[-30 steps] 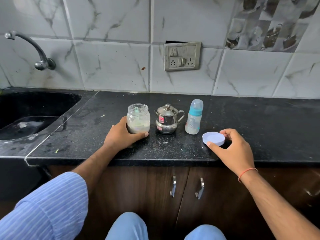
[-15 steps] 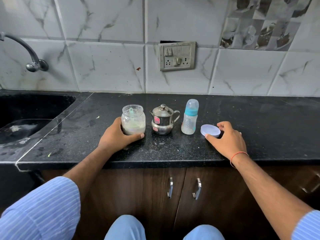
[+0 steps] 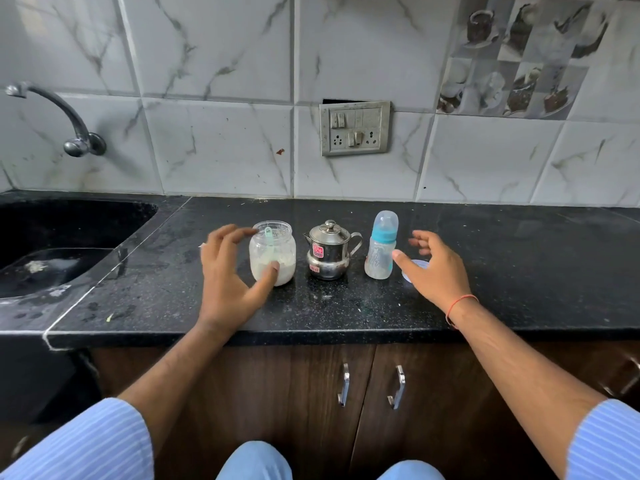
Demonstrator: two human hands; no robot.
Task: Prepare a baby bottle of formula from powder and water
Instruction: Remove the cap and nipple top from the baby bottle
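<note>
Reaching over a black worktop [image 3: 519,271] with both hands spread, nothing held.

The left hand [image 3: 230,275] has a wide grip around the open jar [image 3: 272,252] of powder, thumb at its lower front, fingers beside its rim; contact is unclear. The right hand [image 3: 434,268] hovers with a wide grip just right of the capped bottle [image 3: 381,251], over a white lid [image 3: 414,268]. A steel pot [image 3: 329,251] stands between jar and bottle, all mid-worktop, nearer the back edge.
</note>
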